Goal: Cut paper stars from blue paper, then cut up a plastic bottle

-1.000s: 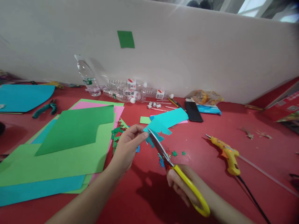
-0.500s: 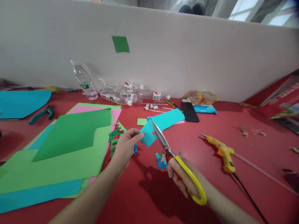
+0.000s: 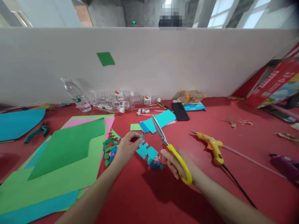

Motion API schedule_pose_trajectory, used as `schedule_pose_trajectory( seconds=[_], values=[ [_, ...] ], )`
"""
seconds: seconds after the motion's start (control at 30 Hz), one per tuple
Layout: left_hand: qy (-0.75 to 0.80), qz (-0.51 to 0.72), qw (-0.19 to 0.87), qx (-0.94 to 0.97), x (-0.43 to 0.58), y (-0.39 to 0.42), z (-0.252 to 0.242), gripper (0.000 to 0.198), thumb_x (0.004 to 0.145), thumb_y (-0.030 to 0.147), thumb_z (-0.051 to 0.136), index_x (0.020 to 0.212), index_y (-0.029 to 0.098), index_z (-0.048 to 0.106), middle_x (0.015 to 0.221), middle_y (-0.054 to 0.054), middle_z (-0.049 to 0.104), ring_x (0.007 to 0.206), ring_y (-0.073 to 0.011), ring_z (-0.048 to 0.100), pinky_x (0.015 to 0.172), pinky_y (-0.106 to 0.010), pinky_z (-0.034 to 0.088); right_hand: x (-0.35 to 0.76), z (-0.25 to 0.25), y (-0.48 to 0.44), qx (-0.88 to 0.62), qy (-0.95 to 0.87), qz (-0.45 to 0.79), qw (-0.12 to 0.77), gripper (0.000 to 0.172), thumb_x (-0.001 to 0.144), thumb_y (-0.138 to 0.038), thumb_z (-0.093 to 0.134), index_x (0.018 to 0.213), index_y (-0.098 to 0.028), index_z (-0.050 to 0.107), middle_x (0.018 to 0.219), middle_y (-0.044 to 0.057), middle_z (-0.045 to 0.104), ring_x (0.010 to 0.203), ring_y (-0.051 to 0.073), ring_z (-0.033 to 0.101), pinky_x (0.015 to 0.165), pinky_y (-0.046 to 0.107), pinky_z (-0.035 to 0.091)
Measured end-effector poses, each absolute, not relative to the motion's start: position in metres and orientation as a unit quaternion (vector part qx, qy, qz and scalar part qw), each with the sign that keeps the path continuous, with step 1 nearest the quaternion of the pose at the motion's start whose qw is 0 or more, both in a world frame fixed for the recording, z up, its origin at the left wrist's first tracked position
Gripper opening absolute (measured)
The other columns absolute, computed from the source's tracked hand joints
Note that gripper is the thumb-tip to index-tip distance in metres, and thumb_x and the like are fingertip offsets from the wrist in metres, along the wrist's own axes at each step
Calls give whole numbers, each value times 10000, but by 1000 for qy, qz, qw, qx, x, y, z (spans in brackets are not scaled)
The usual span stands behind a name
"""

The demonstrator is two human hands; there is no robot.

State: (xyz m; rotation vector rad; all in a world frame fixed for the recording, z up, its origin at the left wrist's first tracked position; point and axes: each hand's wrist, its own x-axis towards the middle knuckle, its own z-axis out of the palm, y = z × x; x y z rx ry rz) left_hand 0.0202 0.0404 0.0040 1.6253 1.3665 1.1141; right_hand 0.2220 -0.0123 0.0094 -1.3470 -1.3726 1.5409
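My left hand pinches the upper end of a light-blue paper scrap with star-shaped notches along it. The scrap slants down to the right, partly over a small pile of cut-out paper stars. My right hand is wrapped round the yellow handles of a pair of scissors. Its blades point up and to the left, apart from the scrap and seemingly closed. Beside my left hand lie green and blue paper offcuts. Behind the blades are light-blue paper strips.
Large coloured paper sheets cover the left side, with pliers behind. Plastic bottles lie along the white partition. A black phone is at the back. A yellow glue gun with its cord lies at right.
My left hand has brought the notched scrap down, away from the light-blue strips, and it now slants over the star pile. The scissors stay in my right hand. My view has tilted up.
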Motion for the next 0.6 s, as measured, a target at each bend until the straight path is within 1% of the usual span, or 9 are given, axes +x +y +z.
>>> schedule_pose_trajectory(
  seconds=[0.07,0.17,0.3,0.37,0.5,0.57,0.6],
  values=[
    [511,398,374,664,22,37,7,118,773,279,630,684,202,617,677,2,581,667,-167,527,657,-277,404,224,12,-11,-524,-532,573,338,507,781,-685,542,617,-221,419,350,-118,325,274,57,335,312,170,275],
    [499,374,373,687,22,33,7,63,766,258,648,723,212,646,692,3,617,669,-163,542,639,-261,398,227,13,-8,-534,-533,559,343,464,806,-625,560,617,-224,424,349,-112,331,287,67,362,333,179,303],
    [460,303,492,674,25,28,2,127,808,302,617,727,204,618,609,20,583,583,-147,539,586,-253,403,228,10,-3,-546,-530,554,337,381,781,-538,636,665,-216,468,363,-113,378,288,68,373,330,179,292],
    [441,262,519,684,31,22,0,129,818,281,592,727,191,602,615,26,570,594,-137,541,597,-248,407,226,7,-1,-550,-529,556,330,320,769,-464,670,685,-210,493,370,-114,402,284,66,368,323,176,278],
    [442,218,529,691,45,10,4,78,790,236,559,767,174,601,716,10,605,648,-142,566,623,-256,444,221,-1,-1,-553,-535,559,311,169,722,-230,679,656,-195,527,395,-115,440,281,54,383,331,166,270],
    [443,199,513,708,45,8,10,124,797,260,536,785,170,621,754,-10,632,678,-160,585,650,-278,474,219,-4,-2,-558,-535,553,311,126,698,-148,638,645,-192,533,404,-116,445,288,54,402,338,162,274],
    [446,188,488,726,42,10,12,152,803,280,530,793,169,632,775,-23,647,710,-174,598,674,-292,487,220,-6,-3,-562,-534,548,315,114,698,-136,618,649,-195,533,401,-118,441,290,58,408,338,163,276]
  ],
)
